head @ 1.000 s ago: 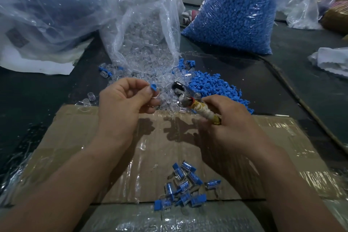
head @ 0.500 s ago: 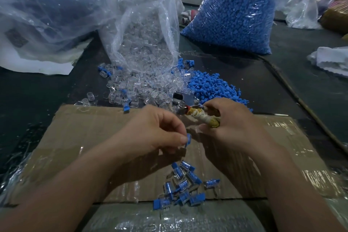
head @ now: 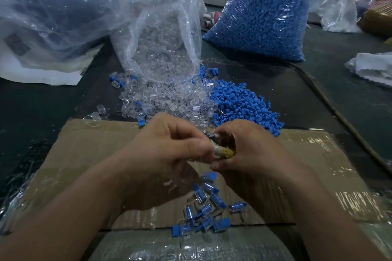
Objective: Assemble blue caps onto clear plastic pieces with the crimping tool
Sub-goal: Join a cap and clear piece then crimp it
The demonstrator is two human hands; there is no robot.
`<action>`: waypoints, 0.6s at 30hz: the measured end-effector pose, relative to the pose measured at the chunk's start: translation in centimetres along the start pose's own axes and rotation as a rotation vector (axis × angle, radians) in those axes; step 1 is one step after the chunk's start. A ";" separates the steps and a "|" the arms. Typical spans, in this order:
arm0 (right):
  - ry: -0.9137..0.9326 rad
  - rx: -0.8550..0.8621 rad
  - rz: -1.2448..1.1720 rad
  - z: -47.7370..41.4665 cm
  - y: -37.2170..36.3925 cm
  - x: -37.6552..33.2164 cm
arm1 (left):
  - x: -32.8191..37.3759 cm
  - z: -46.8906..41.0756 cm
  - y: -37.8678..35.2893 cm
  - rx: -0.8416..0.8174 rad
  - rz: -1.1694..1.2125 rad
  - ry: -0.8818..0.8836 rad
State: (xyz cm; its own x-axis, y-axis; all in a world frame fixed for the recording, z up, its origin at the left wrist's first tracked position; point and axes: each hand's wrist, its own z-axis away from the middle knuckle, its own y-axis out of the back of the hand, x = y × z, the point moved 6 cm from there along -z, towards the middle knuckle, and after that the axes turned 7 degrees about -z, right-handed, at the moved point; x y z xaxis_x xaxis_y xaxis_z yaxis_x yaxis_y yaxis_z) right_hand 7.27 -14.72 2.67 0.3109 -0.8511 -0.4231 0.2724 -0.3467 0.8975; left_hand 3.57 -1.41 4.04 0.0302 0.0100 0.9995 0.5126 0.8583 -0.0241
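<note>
- A person's two hands meet above the middle of a taped cardboard sheet (head: 95, 154) laid on a dark worktop (head: 38, 112), partway through a run of cap-fitting.
- The right hand (head: 250, 148) is curled round the crimping tool (head: 222, 151). Its cloth-wrapped handle shows between the two hands, and its metal head pokes out toward the sheet's far edge.
- The left hand (head: 169, 146) is blurred, with its fingers curled and its thumb tip pressed in against the tool. Whether it pinches a piece there cannot be told, since anything it holds is hidden.
- Done so far: about a dozen finished pieces (head: 207, 212), clear bodies with blue ends, lie heaped at the sheet's near edge, below the hands.
- Left to do: a spill of loose clear pieces (head: 167, 99) lies just beyond the sheet's far edge, touching a mound of loose blue caps (head: 239, 104) at the far right corner.
- Further back from the sheet, an open bag of clear pieces (head: 161, 34) feeds that spill. A full bag of blue caps (head: 263, 17) stands beside it to the right.
- Judging by the small finished heap against the loose stock and the two bags, the job looks to be in its early stages. The hands' pose suggests one more piece is at the tool, either being seated or pressed.
</note>
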 end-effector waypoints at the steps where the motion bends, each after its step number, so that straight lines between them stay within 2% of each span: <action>1: 0.007 -0.004 -0.004 0.0 0.0 0.0 | 0.2 0.1 0.3 0.087 0.166 0.009; 2: 0.015 -0.010 -0.005 0.0 -0.1 -0.1 | 0.0 0.1 0.9 0.205 0.261 0.012; 3: 0.024 -0.018 -0.001 0.1 -0.1 -0.1 | -0.1 0.0 1.8 0.343 0.252 0.007; 4: 0.033 -0.028 0.010 0.2 -0.2 -0.1 | -0.3 0.1 3.0 0.489 0.120 -0.003; 6: 0.043 -0.048 0.043 0.3 -0.2 -0.1 | -0.4 0.0 5.2 0.716 -0.306 0.010; 8: 0.055 -0.070 0.068 0.3 -0.3 -0.2 | -0.9 -0.1 6.5 0.822 -0.550 0.037; 13: 0.077 -0.106 0.077 0.5 -0.4 -0.3 | -1.9 -1.0 6.8 0.777 -0.953 0.113; 18: 0.071 -0.152 0.071 0.7 -0.4 -0.3 | -2.6 -1.6 6.3 0.635 -1.168 0.180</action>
State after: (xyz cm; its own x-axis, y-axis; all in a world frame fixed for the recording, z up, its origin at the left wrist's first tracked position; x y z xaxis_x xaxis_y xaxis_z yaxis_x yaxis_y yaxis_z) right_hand 6.39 -14.61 2.48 0.3961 -0.8397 -0.3715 0.3803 -0.2182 0.8987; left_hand 8.12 3.11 1.27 -0.0116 -0.9119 0.4102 -0.1672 0.4062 0.8984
